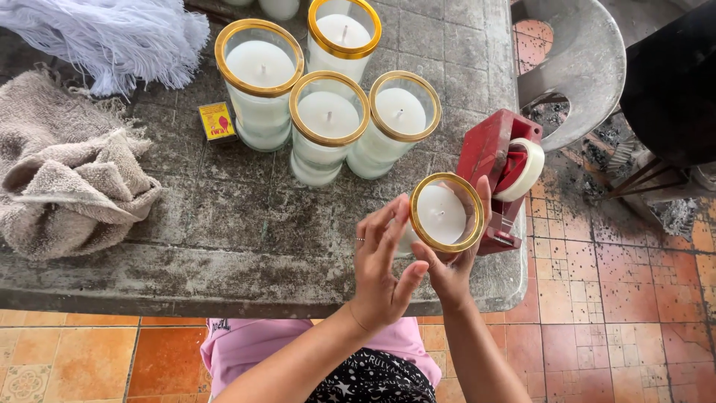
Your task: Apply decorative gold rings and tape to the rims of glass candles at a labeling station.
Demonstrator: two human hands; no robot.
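Candle glass [446,214] with a gold rim and white wax sat tilted above the near right corner of the grey stone table [224,246], held between both hands. Right hand [453,257] cupped it from below and behind, fingers wrapped round the far side of the glass. Left hand [382,265] pressed against its left wall, fingers partly spread and thumb bent up beneath; whether that hand truly gripped or only touched the glass could not be told. Just right of the candle, touching the right hand's fingertips, stood a red tape dispenser [496,168] carrying a roll of clear tape [523,170]. Farther back on the table clustered four more gold-rimmed candle glasses [328,119], upright and touching. Left of them lay a small yellow matchbox [217,121], a flat rectangle with a red picture on its face. A beige towel [67,172] lay crumpled at the left edge, with a white fringed mop head [112,37] beyond it.
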